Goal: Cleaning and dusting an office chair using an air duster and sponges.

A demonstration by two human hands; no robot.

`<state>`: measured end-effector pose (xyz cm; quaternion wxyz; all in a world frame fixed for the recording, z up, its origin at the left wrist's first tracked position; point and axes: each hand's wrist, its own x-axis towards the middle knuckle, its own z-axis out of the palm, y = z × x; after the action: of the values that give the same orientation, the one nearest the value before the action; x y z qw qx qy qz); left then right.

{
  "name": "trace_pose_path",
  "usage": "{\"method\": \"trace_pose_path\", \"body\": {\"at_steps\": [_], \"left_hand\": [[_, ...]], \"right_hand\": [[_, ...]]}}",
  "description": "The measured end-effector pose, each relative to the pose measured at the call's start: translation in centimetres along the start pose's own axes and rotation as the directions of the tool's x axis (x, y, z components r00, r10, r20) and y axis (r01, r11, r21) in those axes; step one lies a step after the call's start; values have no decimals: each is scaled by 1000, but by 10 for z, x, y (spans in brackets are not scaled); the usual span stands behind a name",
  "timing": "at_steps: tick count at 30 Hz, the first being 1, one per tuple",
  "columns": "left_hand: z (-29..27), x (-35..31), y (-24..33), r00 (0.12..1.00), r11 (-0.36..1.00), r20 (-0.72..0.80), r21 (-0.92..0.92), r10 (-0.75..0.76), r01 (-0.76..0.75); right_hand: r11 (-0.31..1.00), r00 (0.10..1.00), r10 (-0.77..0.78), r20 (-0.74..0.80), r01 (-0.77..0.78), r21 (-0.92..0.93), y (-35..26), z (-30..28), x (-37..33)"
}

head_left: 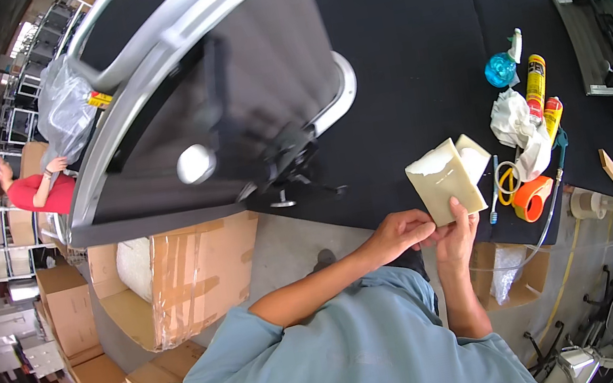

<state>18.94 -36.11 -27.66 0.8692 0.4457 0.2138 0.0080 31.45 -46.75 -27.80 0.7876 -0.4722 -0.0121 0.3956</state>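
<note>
A beige, roughly rectangular sheet with a torn-looking white patch is held up over the table's near edge. My right hand grips its lower edge, thumb on the front face. At the lower left corner, my left hand has its fingers curled together against the sheet; what is between those fingertips is partly hidden. Behind the sheet shows a smaller pale piece. To the right are an orange tape roll, a blue toothbrush-like brush and a crumpled white cloth.
A chair-like piece with dark mesh and a silver frame fills the table's left. A blue spray bottle, yellow cans, an air hose and a wood block lie right. Cardboard boxes stand left; a person in red works beyond.
</note>
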Motion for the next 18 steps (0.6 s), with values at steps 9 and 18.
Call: {"method": "trace_pose_path", "body": {"at_steps": [9,18], "left_hand": [[-220,-253,-58,809,648,-520,722,275,243],[-196,-322,172,-3,265,-281,907,960,-327]], "right_hand": [[998,1000,-17,22,18,-56,90,70,-96],[982,965,180,192,-165,-91,138,139,-127]]}}
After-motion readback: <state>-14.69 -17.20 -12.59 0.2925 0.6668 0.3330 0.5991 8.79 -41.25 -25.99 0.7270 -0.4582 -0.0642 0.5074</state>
